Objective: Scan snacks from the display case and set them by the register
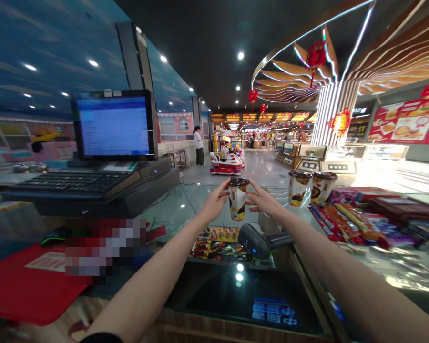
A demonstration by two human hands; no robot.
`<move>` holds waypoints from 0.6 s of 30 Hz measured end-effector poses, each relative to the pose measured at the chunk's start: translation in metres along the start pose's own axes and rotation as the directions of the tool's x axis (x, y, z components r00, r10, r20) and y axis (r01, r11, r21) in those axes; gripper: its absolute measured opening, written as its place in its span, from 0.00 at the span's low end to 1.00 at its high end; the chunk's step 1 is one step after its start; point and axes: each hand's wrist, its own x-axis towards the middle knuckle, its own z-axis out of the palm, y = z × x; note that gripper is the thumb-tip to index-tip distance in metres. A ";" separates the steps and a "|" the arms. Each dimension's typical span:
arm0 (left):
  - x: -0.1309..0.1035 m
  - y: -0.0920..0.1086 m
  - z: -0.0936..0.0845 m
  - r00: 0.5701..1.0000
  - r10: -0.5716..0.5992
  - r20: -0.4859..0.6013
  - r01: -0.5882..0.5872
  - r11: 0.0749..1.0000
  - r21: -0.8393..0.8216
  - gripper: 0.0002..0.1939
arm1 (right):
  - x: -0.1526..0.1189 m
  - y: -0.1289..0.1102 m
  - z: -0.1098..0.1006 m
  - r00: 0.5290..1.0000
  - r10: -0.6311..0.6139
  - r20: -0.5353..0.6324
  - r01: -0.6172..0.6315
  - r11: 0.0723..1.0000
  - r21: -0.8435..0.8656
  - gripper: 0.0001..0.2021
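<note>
A lidded drink cup with a brown, white and yellow print stands upright over the glass counter, between my hands. My left hand grips its left side, fingertips at the dark lid. From the right, the fingers of my right hand press against the cup's lid and wall. Two similar cups, one nearer and one partly behind it, stand to the right. Just below the held cup lies a black handheld barcode scanner with a small blue light.
Packaged snack bars and boxes cover the right of the counter. On the left are a lit monitor, a black keyboard and a red mat. Small packets show beneath the glass. A person stands farther off beyond the counter.
</note>
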 end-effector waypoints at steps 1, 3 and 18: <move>-0.001 -0.001 -0.006 1.000 -0.017 -0.010 0.017 1.000 0.003 0.39 | 0.003 -0.004 0.006 1.000 0.011 0.011 -0.011 1.000 -0.002 0.40; -0.004 -0.003 -0.021 0.998 -0.050 -0.030 0.050 0.999 0.010 0.40 | 0.010 -0.012 0.018 0.999 0.036 0.033 -0.035 0.999 -0.017 0.40; -0.017 -0.022 -0.138 0.944 -0.230 -0.237 0.215 0.973 -0.089 0.28 | 0.077 -0.058 0.146 0.980 0.107 0.171 -0.127 0.985 0.114 0.29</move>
